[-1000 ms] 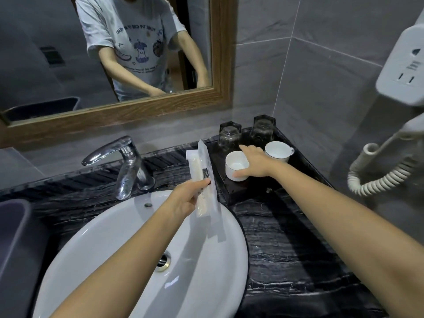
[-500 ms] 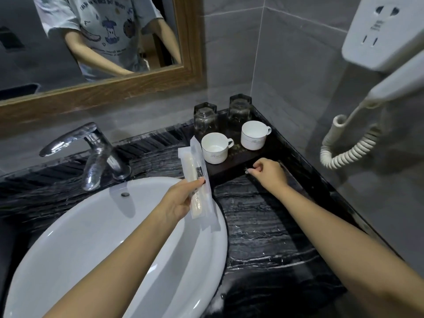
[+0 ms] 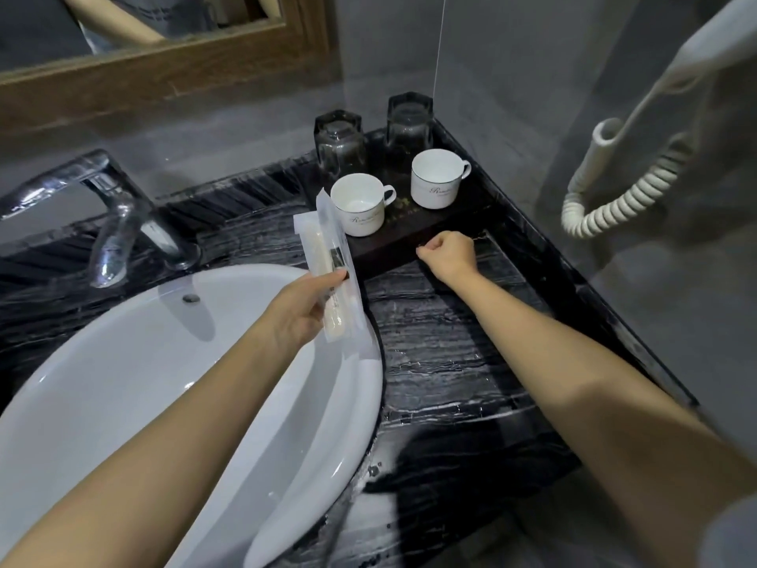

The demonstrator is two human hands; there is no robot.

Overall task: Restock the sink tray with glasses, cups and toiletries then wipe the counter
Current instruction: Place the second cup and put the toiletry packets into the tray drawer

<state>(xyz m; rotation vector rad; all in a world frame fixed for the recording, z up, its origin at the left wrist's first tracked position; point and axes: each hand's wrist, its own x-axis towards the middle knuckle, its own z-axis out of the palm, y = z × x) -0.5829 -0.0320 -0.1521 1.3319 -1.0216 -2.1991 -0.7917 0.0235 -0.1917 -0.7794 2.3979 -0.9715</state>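
A dark tray [image 3: 413,239] sits in the counter's back right corner. On it stand two upturned glasses [image 3: 340,145] [image 3: 409,125] at the back and two white cups [image 3: 359,205] [image 3: 438,178] in front. My left hand [image 3: 303,309] holds clear-wrapped toiletry packets [image 3: 332,272] upright over the basin's right rim, just left of the tray. My right hand [image 3: 448,254] rests as a closed fist at the tray's front edge; whether it pinches the edge is unclear.
The white basin [image 3: 164,383] fills the lower left, with a chrome tap [image 3: 110,207] behind it. The black marble counter [image 3: 450,362] runs to the right wall, where a white coiled cord [image 3: 614,202] hangs. A wood-framed mirror [image 3: 164,63] is above.
My right hand left the nearer cup and drew back to the tray's front edge. The view tilted down and right. The left hand kept the packets.
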